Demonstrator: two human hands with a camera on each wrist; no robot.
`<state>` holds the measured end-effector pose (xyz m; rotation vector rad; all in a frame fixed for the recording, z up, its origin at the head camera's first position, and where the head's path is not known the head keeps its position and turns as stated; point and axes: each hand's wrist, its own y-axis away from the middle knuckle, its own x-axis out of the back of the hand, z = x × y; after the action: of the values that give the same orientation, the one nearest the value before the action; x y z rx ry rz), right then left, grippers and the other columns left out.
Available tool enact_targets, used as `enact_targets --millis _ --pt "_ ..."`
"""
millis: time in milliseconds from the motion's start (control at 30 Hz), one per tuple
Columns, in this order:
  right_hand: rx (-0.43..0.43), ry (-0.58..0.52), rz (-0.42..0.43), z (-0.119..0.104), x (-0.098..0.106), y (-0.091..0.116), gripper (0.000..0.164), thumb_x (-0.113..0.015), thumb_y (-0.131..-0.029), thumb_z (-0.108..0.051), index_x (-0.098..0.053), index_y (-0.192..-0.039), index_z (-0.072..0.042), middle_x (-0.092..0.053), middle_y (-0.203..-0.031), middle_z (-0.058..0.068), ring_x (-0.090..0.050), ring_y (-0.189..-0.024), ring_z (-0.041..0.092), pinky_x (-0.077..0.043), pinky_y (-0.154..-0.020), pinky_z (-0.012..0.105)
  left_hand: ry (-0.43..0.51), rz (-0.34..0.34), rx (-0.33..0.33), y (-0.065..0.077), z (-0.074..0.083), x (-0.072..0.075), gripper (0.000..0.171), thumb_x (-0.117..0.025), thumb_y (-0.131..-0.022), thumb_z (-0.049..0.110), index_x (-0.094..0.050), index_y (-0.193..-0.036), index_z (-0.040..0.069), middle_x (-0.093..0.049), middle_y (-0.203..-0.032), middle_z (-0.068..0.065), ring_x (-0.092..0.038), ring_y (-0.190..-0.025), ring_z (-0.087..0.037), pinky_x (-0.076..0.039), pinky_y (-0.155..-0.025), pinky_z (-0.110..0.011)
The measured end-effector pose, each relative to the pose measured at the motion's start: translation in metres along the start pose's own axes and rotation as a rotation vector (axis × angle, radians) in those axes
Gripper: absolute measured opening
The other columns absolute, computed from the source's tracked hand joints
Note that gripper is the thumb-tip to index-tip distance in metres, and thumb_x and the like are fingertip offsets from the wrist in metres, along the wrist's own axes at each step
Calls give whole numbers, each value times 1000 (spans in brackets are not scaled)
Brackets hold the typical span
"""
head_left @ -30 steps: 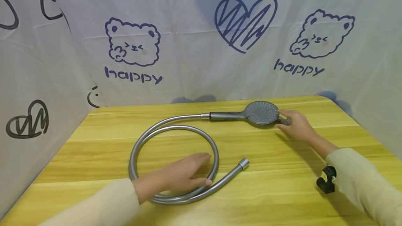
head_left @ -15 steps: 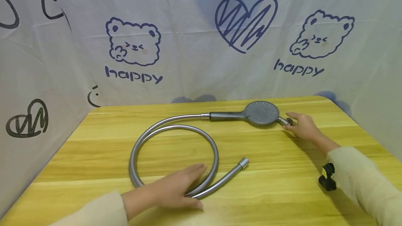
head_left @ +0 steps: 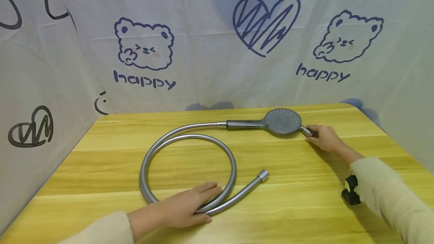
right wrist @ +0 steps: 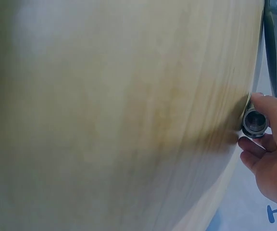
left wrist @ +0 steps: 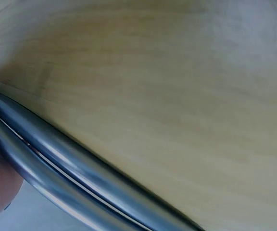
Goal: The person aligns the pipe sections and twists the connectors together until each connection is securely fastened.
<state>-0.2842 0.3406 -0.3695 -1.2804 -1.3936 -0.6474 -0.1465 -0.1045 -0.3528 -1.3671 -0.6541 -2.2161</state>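
Note:
A coiled silver shower hose (head_left: 234, 165) lies on the table, joined at its far end to a grey shower head (head_left: 283, 121). Over the coil's near side rests my left hand (head_left: 181, 208), its fingers mostly straight and the thumb on the near side. Two strands of hose (left wrist: 76, 156) run side by side from that hand in the left wrist view. At the right of the shower head, my right hand (head_left: 325, 138) pinches a short metal fitting (head_left: 306, 131) between thumb and fingers. In the right wrist view, the fitting shows its round threaded opening.
The hose's loose end (head_left: 263, 176) points right, near the middle of the wood-grain table (head_left: 305, 206). Behind and left hangs a white cloth (head_left: 210, 67) with drawings on it. A dark device (head_left: 351, 190) sits below the right sleeve.
The left hand has moved toward the near left and down onto the coil. My right hand let its fingers spread slightly off the fitting, then pinched it again. Hose and shower head stayed put.

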Motion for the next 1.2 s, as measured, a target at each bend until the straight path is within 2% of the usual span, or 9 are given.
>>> enact_targets --millis 400,733,1000,1200 --pt "0 34 -20 2 1 3 40 -67 -81 -7 -57 -113 15 -60 -106 35 -61 -87 44 -49 -72 51 46 -29 -25 1 -1 4 67 -54 -92 36 -26 -147 10 -26 -152 -14 -35 -135 -29 -37 -106 -42" --pt "-6 26 -36 2 3 7 41 -67 -82 -6 -56 -115 15 -60 -107 35 -61 -89 44 -49 -74 51 39 1 -47 6 -8 7 64 -57 -91 28 -31 -145 6 -30 -149 -17 -36 -134 -32 -36 -106 -43" --pt "-1 15 -54 -2 10 12 41 -66 -81 -5 -56 -114 16 -61 -102 35 -62 -83 41 -50 -69 48 37 22 -24 10 -12 11 63 -59 -90 26 -32 -145 9 -32 -148 -17 -38 -132 -33 -38 -104 -46" --pt "1 6 -66 -2 12 15 41 -66 -81 -4 -55 -115 15 -62 -102 35 -63 -82 39 -50 -68 47 53 22 -18 10 -16 15 62 -60 -90 21 -33 -144 8 -32 -148 -20 -37 -133 -34 -38 -103 -48"
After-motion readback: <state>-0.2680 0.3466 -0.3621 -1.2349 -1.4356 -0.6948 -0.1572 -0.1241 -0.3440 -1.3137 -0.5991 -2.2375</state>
